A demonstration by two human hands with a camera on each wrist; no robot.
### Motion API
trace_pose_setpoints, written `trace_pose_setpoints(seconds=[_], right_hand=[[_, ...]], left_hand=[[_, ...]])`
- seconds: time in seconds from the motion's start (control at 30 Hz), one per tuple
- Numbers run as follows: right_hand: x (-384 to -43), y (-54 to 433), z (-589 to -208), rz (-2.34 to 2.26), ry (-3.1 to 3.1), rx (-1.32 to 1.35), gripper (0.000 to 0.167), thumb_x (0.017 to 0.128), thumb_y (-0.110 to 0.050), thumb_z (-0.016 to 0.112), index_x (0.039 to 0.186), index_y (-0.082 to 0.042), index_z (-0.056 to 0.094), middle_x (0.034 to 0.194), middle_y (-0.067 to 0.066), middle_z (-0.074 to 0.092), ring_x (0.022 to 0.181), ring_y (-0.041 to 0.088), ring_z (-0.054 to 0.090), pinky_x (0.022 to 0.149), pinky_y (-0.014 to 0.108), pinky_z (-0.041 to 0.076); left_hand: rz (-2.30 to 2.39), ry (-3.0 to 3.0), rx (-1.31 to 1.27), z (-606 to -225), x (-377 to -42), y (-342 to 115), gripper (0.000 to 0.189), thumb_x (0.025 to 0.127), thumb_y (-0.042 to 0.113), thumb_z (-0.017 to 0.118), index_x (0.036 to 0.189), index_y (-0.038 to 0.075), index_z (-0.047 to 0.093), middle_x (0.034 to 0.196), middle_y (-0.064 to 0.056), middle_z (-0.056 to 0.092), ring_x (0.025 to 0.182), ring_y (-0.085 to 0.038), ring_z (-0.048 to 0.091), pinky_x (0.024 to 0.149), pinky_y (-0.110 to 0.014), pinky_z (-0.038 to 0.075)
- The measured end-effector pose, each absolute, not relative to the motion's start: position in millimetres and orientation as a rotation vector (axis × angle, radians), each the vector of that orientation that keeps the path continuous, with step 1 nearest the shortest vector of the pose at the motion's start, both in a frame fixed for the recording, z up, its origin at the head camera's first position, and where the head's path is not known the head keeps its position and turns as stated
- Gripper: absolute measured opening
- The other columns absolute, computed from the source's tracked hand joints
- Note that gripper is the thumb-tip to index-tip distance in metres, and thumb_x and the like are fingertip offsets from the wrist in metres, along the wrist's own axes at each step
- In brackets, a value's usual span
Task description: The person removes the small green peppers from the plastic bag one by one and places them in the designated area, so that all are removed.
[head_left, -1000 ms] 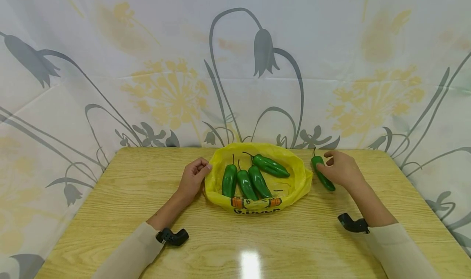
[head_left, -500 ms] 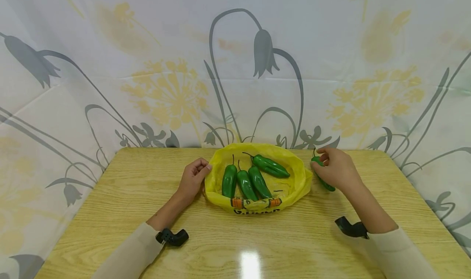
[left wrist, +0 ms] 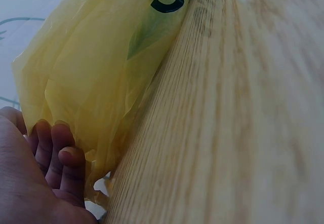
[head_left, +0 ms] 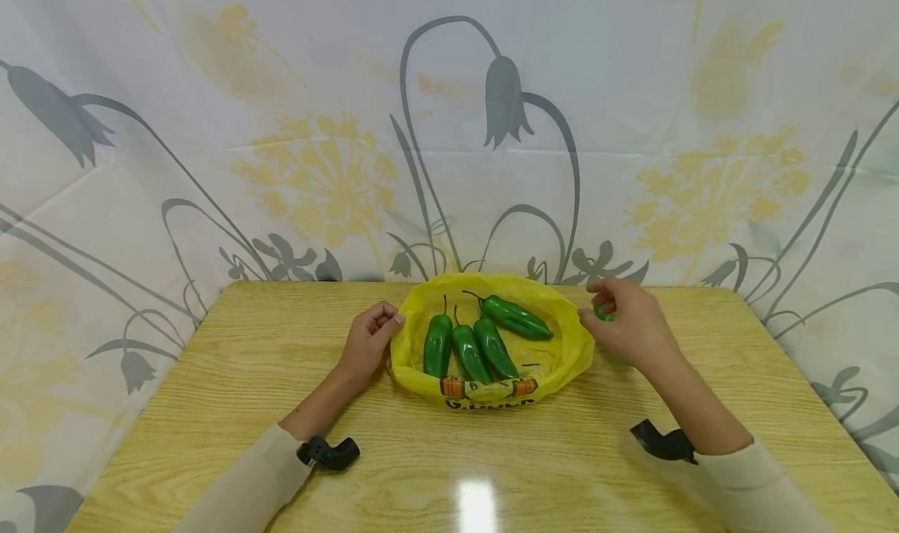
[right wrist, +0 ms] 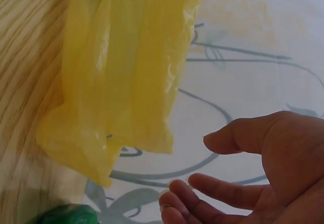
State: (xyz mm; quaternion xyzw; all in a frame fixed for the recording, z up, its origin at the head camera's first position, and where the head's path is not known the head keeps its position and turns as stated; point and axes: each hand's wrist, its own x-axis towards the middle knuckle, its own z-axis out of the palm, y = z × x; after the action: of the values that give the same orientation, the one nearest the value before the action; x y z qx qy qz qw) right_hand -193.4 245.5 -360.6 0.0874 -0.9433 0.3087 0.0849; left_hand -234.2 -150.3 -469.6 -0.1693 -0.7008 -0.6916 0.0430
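Note:
A yellow plastic bag [head_left: 562,371] stands on the table with its mouth spread wide, and several glossy green chili peppers [head_left: 516,317] lie inside. At its left rim my left hand [head_left: 368,336] pinches the plastic between thumb and fingers; the left wrist view shows the curled fingers [left wrist: 72,176] against the bag wall. My right hand [head_left: 632,322] is just right of the bag, thumb and fingers apart with nothing between them. Beneath that hand lies another green pepper [right wrist: 68,215] on the table, mostly hidden in the head view.
The wood-grain table [head_left: 414,470] reaches back to a hanging cloth [head_left: 281,72] printed with grey and yellow flowers. Black wrist cameras [head_left: 663,442] sit at both sleeve cuffs.
My right hand has moved left from the loose pepper toward the bag's right rim, leaving that pepper on the table. The left hand and the bag have stayed in place.

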Motion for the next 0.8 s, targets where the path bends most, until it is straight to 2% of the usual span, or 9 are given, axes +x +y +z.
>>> trace_pose_setpoints(seconds=[0.43, 0.8], right_hand=[[-193.2, 210.9, -372.4, 0.961, -2.655, 0.558, 0.029, 0.097, -0.003, 0.073, 0.124, 0.006, 0.068, 0.112, 0.02, 0.069, 0.098, 0.035, 0.066, 0.089, 0.054, 0.058], [-200.8, 187.6, -381.5, 0.879, -2.773, 0.647, 0.034, 0.098, -0.008, 0.073, 0.129, 0.004, 0.067, 0.123, 0.021, 0.068, 0.108, 0.04, 0.068, 0.093, 0.055, 0.058]], left_hand=[[-2.069, -2.149, -0.527, -470.4, -235.2, -150.3, 0.019, 0.107, 0.006, 0.058, 0.098, -0.01, 0.061, 0.065, 0.0, 0.053, 0.046, -0.019, 0.045, 0.042, -0.025, 0.042], [-2.07, -2.153, -0.546, -471.8, -236.7, -151.2, 0.019, 0.108, 0.007, 0.057, 0.098, -0.01, 0.06, 0.065, 0.0, 0.053, 0.044, -0.025, 0.044, 0.04, -0.028, 0.043]])
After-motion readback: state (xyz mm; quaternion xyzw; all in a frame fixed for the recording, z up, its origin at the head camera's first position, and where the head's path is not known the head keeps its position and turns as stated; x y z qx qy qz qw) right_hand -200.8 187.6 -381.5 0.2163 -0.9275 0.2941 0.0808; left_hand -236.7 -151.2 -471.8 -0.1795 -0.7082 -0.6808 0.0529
